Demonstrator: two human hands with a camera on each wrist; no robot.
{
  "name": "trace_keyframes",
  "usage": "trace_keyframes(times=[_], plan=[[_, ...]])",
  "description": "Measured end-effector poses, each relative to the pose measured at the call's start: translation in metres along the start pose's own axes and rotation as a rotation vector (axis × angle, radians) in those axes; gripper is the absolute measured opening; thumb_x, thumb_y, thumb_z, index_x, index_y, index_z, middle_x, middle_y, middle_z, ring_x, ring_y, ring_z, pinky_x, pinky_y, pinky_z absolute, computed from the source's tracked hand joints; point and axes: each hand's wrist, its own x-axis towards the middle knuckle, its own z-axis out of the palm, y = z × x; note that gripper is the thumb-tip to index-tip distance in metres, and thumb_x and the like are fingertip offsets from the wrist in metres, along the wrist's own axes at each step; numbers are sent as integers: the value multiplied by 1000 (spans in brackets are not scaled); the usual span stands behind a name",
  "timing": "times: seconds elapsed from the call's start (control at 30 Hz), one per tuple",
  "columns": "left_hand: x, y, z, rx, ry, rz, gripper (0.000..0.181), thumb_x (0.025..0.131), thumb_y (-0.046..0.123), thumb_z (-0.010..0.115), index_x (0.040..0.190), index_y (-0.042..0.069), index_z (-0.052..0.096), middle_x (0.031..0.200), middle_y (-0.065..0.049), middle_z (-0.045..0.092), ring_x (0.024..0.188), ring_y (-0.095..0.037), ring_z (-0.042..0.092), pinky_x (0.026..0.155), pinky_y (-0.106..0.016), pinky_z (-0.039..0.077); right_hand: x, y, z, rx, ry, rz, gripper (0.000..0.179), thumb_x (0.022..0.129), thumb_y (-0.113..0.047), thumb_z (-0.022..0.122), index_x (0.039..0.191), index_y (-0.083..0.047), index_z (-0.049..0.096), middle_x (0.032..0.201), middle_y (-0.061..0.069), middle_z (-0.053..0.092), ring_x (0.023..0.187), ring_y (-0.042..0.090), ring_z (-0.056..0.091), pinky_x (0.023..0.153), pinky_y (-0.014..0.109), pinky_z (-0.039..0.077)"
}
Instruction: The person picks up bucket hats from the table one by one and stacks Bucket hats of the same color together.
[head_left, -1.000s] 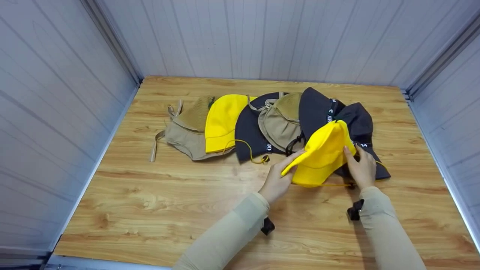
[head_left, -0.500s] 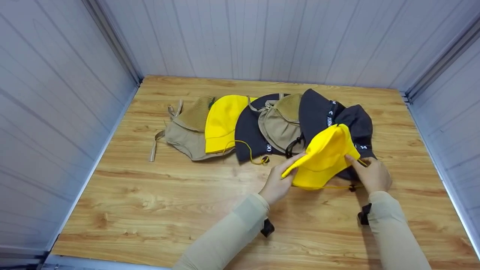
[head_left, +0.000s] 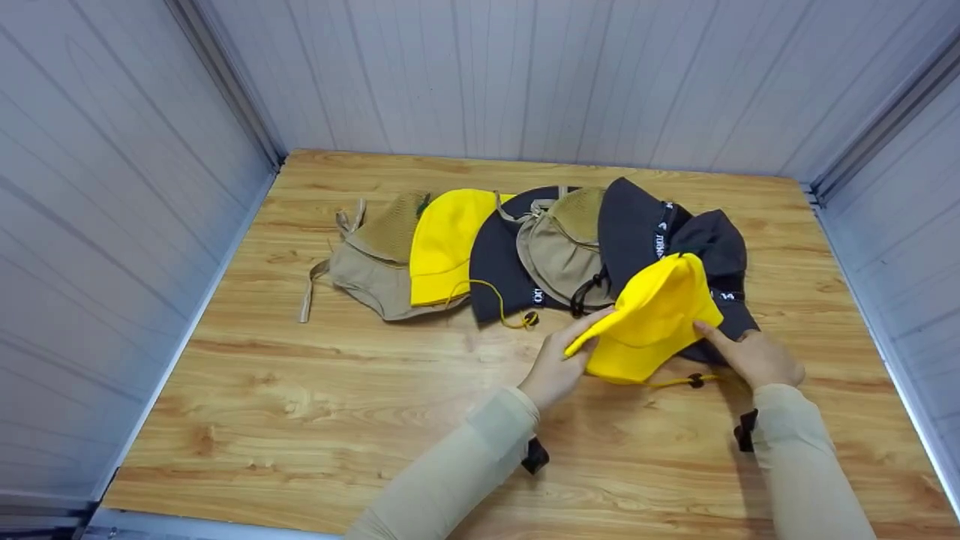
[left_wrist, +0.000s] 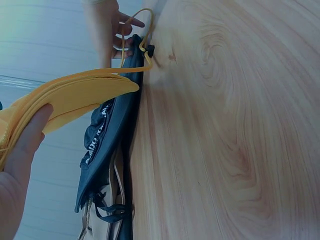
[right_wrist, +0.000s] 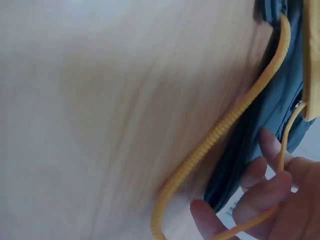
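Clearly, the left hand grips the brim of a bright yellow cloth bucket hat, its thumb laid along the near face; the fingers behind the brim are hidden. The right hand is loose, its fingers parted and slightly bent, with a thin yellow braided cord running across them. From the head view its thumb overlaps the right edge of the hat, though actual contact is hard to confirm, and the right wrist view cuts off much of the palm. A small black toggle sits on the cord below the hat.

The held hat is tilted at the right end of a row of overlapping hats, covering part of a dark bucket hat with a white-lettered band; whether its lower brim touches anything cannot be told. Just left stands a second dark hat, its lettering only partly readable. Farther left come a beige hat with a mesh crown, a wide dark brim, another yellow hat and a beige hat with fabric ties, each partly covered by a neighbour.

Beneath them is a wood-grain table, backed by pale panelled walls. Both beige sleeves leave the head view at the bottom, and the black devices at the wrists are half hidden.
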Motion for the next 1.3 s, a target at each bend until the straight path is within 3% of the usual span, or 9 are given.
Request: trace_keyframes(times=[0.13, 0.27, 0.33, 0.4, 0.5, 0.67, 0.83, 1.1, 1.3], plan=[[-1, 0, -3, -41, 18, -45, 43, 101, -1, 48, 142, 12, 55, 145, -3, 55, 135, -15, 50, 111, -25, 39, -1, -5, 2, 94, 27, -40, 122, 77, -94, 22, 140, 8, 44, 135, 35, 51, 109, 49, 55, 76, 50, 47], [-1, 0, -7, -177, 24, -158, 42, 103, 4, 48, 143, 15, 53, 145, -6, 54, 117, -18, 61, 92, -32, 55, 0, -11, 3, 334, 40, -105, 112, 79, -90, 36, 136, 5, 48, 109, 20, 66, 105, 36, 57, 87, 50, 47], [0, -1, -10, -267, 28, -219, 43, 103, 6, 48, 144, 16, 53, 144, -8, 54, 104, -18, 64, 83, -38, 59, 2, -13, 3, 442, 27, -133, 107, 81, -86, 42, 138, 4, 46, 98, 10, 68, 93, 30, 60, 85, 45, 49], [1, -2, -13, -347, 40, -265, 43, 103, 6, 48, 144, 16, 52, 141, -10, 54, 90, -18, 64, 74, -43, 61, 2, -15, 2, 539, 13, -149, 101, 84, -81, 46, 139, 3, 45, 88, 0, 67, 76, 22, 59, 75, 38, 51], [2, -3, -17, -438, 72, -308, 43, 103, 6, 49, 145, 16, 51, 134, -11, 55, 85, -19, 65, 71, -41, 61, 1, -17, 1, 711, -13, -146, 83, 86, -72, 54, 130, -3, 45, 83, -7, 60, 55, 9, 52, 52, 27, 43], [2, -1, -25, -597, 112, -374, 48, 103, 6, 48, 149, 15, 44, 131, -12, 54, 88, -19, 64, 70, -36, 60, -4, -20, -2, 1104, -119, -110, 52, 88, -57, 65, 110, -17, 39, 91, -10, 56, 69, 3, 57, 53, 21, 39], [3, -3, -35, -668, 141, -431, 51, 103, 7, 48, 153, 16, 37, 130, -13, 53, 93, -20, 64, 80, -44, 59, -9, -25, -5, 1438, -241, -125, 41, 93, -33, 69, 110, -20, 34, 90, -13, 62, 70, 5, 55, 49, 20, 34], [0, -7, -49, -722, 138, -447, 53, 104, 9, 46, 154, 16, 32, 135, -16, 53, 100, -21, 65, 86, -46, 58, -17, -41, -9, 1565, -303, -152, 40, 92, -25, 71, 122, -19, 45, 88, -8, 70, 61, 7, 54, 45, 18, 35], [-2, -7, -63, -741, 148, -445, 52, 104, 9, 47, 153, 15, 33, 134, -15, 54, 103, -21, 65, 84, -42, 59, -24, -54, -9, 1611, -341, -166, 27, 91, -23, 73, 115, -22, 61, 92, -6, 74, 64, 8, 61, 49, 18, 42]])
